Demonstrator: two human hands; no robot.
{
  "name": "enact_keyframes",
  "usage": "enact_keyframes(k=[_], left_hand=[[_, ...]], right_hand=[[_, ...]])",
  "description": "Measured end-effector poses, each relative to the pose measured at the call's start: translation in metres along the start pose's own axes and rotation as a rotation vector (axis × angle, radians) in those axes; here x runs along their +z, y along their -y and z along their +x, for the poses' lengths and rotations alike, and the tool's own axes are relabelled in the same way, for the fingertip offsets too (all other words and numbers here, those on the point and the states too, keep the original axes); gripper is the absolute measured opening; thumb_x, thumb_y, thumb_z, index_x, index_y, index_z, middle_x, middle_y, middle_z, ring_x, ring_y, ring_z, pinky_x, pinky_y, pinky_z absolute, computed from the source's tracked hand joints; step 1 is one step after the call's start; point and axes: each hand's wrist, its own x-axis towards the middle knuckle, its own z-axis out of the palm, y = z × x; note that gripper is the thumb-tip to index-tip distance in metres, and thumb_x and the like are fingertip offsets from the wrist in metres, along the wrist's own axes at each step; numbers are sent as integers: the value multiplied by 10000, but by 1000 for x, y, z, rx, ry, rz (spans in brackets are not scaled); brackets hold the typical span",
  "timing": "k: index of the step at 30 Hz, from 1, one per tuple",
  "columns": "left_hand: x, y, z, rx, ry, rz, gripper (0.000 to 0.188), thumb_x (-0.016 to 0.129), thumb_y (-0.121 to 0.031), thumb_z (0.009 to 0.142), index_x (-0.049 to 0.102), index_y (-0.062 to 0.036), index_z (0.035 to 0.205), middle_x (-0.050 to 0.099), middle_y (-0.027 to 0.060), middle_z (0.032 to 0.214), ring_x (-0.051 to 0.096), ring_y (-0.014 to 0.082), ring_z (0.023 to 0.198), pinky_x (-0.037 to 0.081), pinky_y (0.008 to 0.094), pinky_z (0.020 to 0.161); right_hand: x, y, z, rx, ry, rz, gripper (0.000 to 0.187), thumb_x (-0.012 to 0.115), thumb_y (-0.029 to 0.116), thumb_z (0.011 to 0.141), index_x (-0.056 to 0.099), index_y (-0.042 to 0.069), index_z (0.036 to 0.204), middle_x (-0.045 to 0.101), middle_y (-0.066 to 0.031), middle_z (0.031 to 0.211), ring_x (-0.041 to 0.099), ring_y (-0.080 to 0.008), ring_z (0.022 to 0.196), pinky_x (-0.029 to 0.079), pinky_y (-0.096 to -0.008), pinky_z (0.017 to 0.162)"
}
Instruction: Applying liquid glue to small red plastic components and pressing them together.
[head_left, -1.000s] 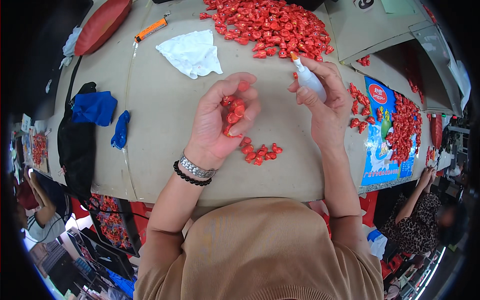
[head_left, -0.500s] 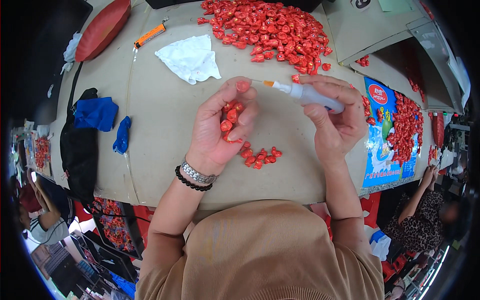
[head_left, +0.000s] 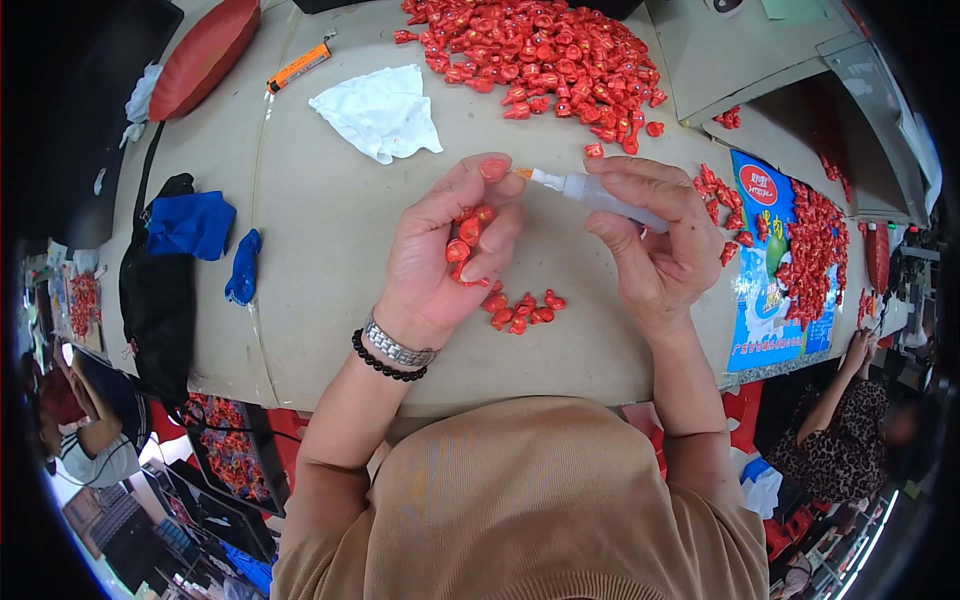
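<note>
My left hand (head_left: 445,240) is curled palm up around several small red plastic pieces (head_left: 469,232). One more red piece (head_left: 492,169) is pinched between its thumb and fingertips. In my right hand (head_left: 665,230) lies a translucent squeeze bottle (head_left: 620,203), with a white neck and an orange needle base (head_left: 524,173). The bottle is tilted, its tip against or just beside the pinched piece; the fine needle's end cannot be made out. Below my hands a small cluster of red pieces (head_left: 522,312) rests on the table (head_left: 560,370).
A large heap of red pieces (head_left: 550,60) covers the far table. More lie on a blue printed sheet (head_left: 755,300) at right. A white cloth (head_left: 380,112), an orange lighter-like stick (head_left: 300,68), a red tray (head_left: 205,60) and blue cloth (head_left: 192,226) are to the left. Co-workers sit at both sides.
My right hand has moved left, bringing the bottle's tip up to the pinched red piece. My left hand has shifted slightly right, still holding its pieces.
</note>
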Motion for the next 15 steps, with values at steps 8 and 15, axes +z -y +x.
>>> enact_keyframes(k=[8,15], left_hand=[[2,1,-1,-1,18,12,222,473,-130,944,549,-22,1123,646,90,1010,406,118,556,283,213,362],[1,2,-1,4,31,17,223,479,-124,935,533,-22,1126,636,92,1022,399,117,549,281,213,360]], right_hand=[[1,1,0,10,4,-16,255,729,-48,680,632,-23,915,680,-153,906,664,-240,808,537,-299,674],[0,1,0,14,17,-40,255,733,-39,680,634,-24,914,680,-151,899,665,-246,808,536,-300,678]])
